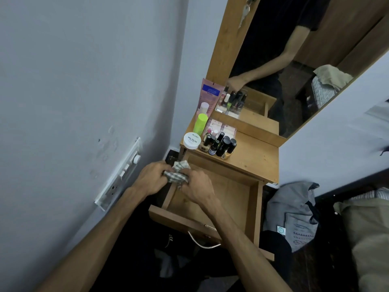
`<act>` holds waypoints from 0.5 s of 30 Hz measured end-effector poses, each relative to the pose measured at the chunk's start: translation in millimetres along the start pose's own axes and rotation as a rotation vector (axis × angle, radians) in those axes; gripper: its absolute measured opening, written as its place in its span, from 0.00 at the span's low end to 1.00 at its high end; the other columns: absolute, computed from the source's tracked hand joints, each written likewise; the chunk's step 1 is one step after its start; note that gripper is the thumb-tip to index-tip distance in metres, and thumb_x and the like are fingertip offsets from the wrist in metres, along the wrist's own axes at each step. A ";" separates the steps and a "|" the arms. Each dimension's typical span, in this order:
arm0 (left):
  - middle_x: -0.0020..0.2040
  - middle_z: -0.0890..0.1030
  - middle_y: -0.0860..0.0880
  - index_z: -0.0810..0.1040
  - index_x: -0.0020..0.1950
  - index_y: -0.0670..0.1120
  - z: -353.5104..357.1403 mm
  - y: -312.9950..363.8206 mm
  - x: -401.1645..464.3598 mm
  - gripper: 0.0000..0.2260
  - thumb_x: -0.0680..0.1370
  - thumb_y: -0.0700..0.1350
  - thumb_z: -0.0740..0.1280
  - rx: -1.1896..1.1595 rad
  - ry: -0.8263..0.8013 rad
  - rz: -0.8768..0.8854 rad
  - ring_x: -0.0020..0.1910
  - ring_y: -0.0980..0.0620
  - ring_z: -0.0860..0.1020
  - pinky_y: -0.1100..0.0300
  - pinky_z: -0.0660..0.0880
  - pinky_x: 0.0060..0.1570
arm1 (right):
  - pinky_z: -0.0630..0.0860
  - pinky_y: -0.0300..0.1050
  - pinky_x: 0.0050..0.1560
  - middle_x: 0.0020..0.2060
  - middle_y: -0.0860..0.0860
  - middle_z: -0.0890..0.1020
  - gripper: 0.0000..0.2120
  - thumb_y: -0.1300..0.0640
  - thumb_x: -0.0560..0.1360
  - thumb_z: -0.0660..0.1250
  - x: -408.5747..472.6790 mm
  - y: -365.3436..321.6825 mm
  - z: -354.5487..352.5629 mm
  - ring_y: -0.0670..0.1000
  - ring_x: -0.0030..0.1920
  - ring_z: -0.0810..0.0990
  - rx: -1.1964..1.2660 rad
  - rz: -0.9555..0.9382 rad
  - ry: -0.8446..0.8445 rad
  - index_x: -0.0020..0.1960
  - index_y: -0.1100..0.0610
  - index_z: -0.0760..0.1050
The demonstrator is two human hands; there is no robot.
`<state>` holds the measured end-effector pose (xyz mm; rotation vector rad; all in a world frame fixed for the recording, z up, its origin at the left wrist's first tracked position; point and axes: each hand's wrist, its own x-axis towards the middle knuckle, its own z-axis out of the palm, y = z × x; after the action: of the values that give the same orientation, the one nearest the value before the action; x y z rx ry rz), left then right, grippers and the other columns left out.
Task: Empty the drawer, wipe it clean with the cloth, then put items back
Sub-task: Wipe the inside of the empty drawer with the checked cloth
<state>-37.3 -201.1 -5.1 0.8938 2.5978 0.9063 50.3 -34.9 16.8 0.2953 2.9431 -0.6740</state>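
Both forearms reach in from the near edge, and the left hand (pixel 152 175) and right hand (pixel 196 186) meet in a shared grip, fingers clamped on the bunched checked cloth (pixel 176 175). Just below and right of that grip lies the bare floor of the open drawer (pixel 229 199), long axis running away from the person; the right hand is nearer. Nail polish bottles (pixel 221 144) wait on the worktop (pixel 256 163) beyond.

This is a bedroom corner in a home. A small wooden dressing table (pixel 252 157) with a mirror (pixel 294 60) carries nail polish bottles (pixel 219 144) at its back left corner, and clothes (pixel 294 213) lie beside it.
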 end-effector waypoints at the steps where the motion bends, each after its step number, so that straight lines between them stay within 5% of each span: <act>1: 0.44 0.80 0.54 0.86 0.52 0.51 -2.5 1.3 -12.9 0.15 0.71 0.38 0.66 -0.016 -0.008 -0.022 0.43 0.50 0.78 0.56 0.74 0.43 | 0.82 0.50 0.51 0.50 0.52 0.85 0.19 0.55 0.74 0.66 -9.3 -3.6 0.8 0.55 0.46 0.84 0.006 -0.017 -0.046 0.64 0.48 0.80; 6: 0.38 0.81 0.53 0.82 0.38 0.52 -10.8 4.4 -60.3 0.10 0.68 0.44 0.61 -0.002 -0.117 -0.090 0.38 0.52 0.78 0.56 0.74 0.37 | 0.80 0.48 0.40 0.42 0.54 0.85 0.13 0.57 0.71 0.63 -43.5 -18.4 10.3 0.57 0.40 0.83 0.049 -0.092 -0.208 0.52 0.50 0.82; 10: 0.35 0.79 0.51 0.76 0.35 0.47 -12.8 11.4 -68.7 0.07 0.70 0.45 0.60 0.025 -0.163 -0.121 0.35 0.51 0.77 0.52 0.73 0.37 | 0.71 0.47 0.36 0.37 0.56 0.82 0.05 0.58 0.72 0.62 -52.8 -27.4 5.9 0.59 0.39 0.80 0.070 -0.125 -0.252 0.38 0.50 0.73; 15: 0.27 0.75 0.50 0.72 0.30 0.43 -20.1 41.8 -62.2 0.10 0.72 0.38 0.63 -0.060 -0.111 -0.126 0.28 0.52 0.72 0.57 0.65 0.30 | 0.68 0.43 0.34 0.34 0.53 0.81 0.06 0.59 0.70 0.63 -60.1 -13.7 -22.8 0.50 0.35 0.77 0.350 -0.047 -0.296 0.38 0.59 0.77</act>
<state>22.5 -223.6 38.7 0.7336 2.4874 0.8707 104.6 -46.9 51.8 0.1386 2.5509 -1.1333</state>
